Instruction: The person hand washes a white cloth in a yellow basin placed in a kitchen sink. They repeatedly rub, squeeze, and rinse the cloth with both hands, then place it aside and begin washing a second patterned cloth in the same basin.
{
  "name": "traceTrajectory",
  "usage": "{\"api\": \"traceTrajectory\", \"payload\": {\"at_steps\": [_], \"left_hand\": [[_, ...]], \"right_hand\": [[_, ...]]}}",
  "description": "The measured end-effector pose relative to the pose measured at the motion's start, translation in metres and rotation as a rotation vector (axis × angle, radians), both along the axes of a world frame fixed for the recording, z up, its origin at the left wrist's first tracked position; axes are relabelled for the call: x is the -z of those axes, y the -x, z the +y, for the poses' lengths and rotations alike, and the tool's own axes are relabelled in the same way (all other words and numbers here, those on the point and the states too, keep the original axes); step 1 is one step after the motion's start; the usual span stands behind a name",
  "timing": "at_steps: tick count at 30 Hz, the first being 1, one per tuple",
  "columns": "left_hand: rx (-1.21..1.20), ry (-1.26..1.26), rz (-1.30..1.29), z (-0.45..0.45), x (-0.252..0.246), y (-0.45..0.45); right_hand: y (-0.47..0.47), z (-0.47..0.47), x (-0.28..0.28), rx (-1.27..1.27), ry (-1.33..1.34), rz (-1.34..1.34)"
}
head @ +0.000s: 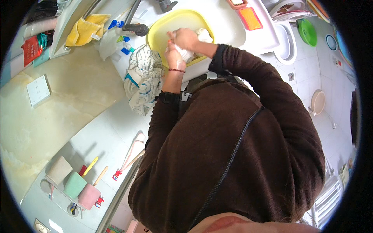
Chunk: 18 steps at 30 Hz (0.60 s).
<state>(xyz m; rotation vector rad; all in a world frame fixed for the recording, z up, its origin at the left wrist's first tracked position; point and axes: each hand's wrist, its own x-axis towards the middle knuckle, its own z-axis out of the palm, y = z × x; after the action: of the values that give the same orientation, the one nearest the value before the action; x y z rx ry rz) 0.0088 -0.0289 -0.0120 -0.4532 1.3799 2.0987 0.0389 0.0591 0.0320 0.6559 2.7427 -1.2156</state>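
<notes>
In the head view, a yellow plastic basin (154, 19) sits in the white sink (237, 32), with cloudy water inside. My left hand (174, 56), with a red bracelet at its wrist, grips a wet white cloth (184, 53) over the basin's near side. Against it, my right hand (184, 38) is closed at the cloth; its fingers are partly hidden. More white cloth (204, 35) lies at the basin's right side. The black faucet (136, 29) reaches to the basin's left rim.
A patterned cloth (144, 78) hangs over the sink's left edge. Left of the faucet are a yellow towel (87, 30) and a clear plastic bag (109, 46). An orange soap dish (250, 18) rests on the right rim. A green basin (307, 32) stands farther right.
</notes>
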Motion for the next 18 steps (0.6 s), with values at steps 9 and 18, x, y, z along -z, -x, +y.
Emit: {"api": "traceTrajectory", "payload": {"at_steps": [9, 18], "left_hand": [[0.053, -0.401, 0.035, -0.014, 0.002, 0.009], [0.171, -0.572, 0.147, -0.005, -0.023, 0.0]], "right_hand": [[0.008, -0.009, -0.013, -0.058, -0.066, 0.063], [0.022, -0.01, -0.001, 0.143, -0.152, 0.211]]}}
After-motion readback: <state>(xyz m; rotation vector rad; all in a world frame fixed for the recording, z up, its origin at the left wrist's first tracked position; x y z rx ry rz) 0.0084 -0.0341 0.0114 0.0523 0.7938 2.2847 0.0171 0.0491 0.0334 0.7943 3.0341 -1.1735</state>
